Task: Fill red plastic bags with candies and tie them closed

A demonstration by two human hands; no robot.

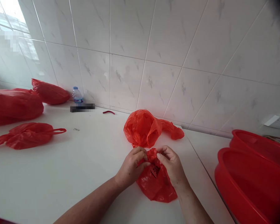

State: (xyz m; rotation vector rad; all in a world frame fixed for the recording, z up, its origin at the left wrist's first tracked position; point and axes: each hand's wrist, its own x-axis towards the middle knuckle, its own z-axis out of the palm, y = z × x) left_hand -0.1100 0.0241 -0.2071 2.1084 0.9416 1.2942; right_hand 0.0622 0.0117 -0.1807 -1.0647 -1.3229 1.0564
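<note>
A red plastic bag (156, 183) lies on the white counter (60, 174) in front of me. My left hand (131, 168) and my right hand (172, 165) both pinch its top edge, with fingers curled and pressed on the plastic. Just behind them sits a second red plastic bag (143, 127), puffed up, with a twisted tail running to the right.
Two red basins (252, 186) stand at the right edge. Three filled red bags (28, 133) lie at the left, one against the tiled wall (154, 46). A small water bottle (77, 95) and a red band (109, 112) sit near the wall.
</note>
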